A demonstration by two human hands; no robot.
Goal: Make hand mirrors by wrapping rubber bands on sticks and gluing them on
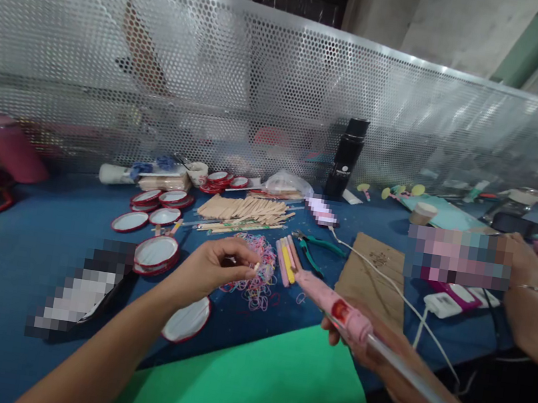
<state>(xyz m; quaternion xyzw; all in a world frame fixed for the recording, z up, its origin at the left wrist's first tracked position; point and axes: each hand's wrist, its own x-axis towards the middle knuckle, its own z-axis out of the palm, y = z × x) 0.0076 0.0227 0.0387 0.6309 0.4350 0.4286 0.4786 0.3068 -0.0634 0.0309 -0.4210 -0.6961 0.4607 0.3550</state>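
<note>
My left hand [216, 266] hovers over the blue table [10, 271] with its fingers pinched on something small that I cannot make out. Just beyond it lies a heap of small coloured rubber bands [258, 274]. My right hand [354, 339] grips a pink glue gun [328, 299] with a clear glue stick trailing from its back; its nozzle points left toward the left hand. Coloured craft sticks [286, 261] lie beside the nozzle, and a green sheet [261, 389] lies below my hands.
Round red-rimmed white lids [156, 251] are scattered left of centre. A pile of wooden sticks [242, 209], green pliers [315, 245], a cardboard piece [373, 278] and a black bottle [347, 156] lie further back. Another person's arm [532, 301] rests at the right. A perforated metal screen [267, 80] closes the back.
</note>
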